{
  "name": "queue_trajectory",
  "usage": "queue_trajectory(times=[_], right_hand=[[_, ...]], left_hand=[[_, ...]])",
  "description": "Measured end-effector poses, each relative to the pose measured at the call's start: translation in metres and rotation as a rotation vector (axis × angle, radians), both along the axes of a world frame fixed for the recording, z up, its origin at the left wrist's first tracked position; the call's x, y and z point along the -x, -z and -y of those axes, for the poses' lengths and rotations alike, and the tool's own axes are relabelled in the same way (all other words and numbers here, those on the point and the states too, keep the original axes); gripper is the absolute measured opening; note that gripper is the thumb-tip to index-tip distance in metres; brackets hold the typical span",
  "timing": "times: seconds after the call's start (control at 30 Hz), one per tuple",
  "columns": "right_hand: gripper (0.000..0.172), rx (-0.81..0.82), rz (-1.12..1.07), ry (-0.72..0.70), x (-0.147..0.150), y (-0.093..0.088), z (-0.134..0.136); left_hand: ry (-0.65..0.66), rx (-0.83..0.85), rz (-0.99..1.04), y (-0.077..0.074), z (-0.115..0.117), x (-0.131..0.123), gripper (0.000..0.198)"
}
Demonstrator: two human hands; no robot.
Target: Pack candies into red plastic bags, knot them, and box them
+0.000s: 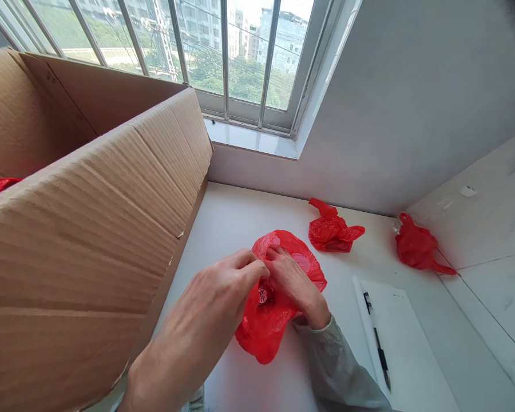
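A red plastic bag [264, 337] lies on the white table in front of me, its mouth spread wide. My left hand [223, 286] is closed in a pinch on the bag's near left rim. Reaching down through the mouth, my right hand [289, 277] has its fingers inside the bag, mostly hidden by the red film. Whether those fingers grip anything cannot be seen. Small dark printing with a pale patch shows inside or through the bag, below my left fingertips.
A large open cardboard box [111, 240] fills the left side, with red plastic inside. Two more red bags, a bunched one [332, 232] and a knotted one [418, 246], sit by the walls. A white board [412, 349] with a black pen [381, 350] lies right. A barred window is behind.
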State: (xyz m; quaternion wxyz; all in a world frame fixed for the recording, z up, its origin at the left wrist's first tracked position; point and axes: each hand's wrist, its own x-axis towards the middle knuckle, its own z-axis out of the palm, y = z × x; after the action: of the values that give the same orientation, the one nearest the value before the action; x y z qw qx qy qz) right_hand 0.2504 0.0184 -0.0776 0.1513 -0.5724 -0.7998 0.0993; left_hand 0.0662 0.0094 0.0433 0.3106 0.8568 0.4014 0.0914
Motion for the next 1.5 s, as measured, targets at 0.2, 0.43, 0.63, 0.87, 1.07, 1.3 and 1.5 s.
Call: queue_trajectory(times=[0.2,0.43,0.63,0.87,1.07,1.3,1.5], right_hand=[[0.033,0.068,0.073,0.153,-0.032,-0.024,0.012],[0.027,0.284,0.156,0.37,-0.048,-0.03,0.024],[0.016,0.105,-0.112,0.212,-0.055,-0.047,0.024],[0.005,-0.238,-0.771,0.254,-0.07,-0.077,0.047],[0.007,-0.486,-1.125,0.319,-0.078,-0.089,0.074],[0.019,-0.483,-1.151,0.436,-0.072,-0.096,0.089],[0.028,-0.511,-1.206,0.417,-0.053,-0.107,0.084]], left_hand=[[-0.035,-0.009,0.022,-0.005,0.003,0.001,0.028],[0.067,-0.248,0.081,0.005,0.001,0.018,0.019],[0.257,-0.355,-0.012,0.038,0.02,0.039,0.094],[0.328,-0.23,0.003,0.032,0.021,0.026,0.038],[0.183,0.081,0.331,-0.013,0.015,0.031,0.018],[-0.24,0.582,0.825,-0.005,0.006,0.032,0.05],[-0.508,0.78,1.279,-0.007,-0.002,0.018,0.031]])
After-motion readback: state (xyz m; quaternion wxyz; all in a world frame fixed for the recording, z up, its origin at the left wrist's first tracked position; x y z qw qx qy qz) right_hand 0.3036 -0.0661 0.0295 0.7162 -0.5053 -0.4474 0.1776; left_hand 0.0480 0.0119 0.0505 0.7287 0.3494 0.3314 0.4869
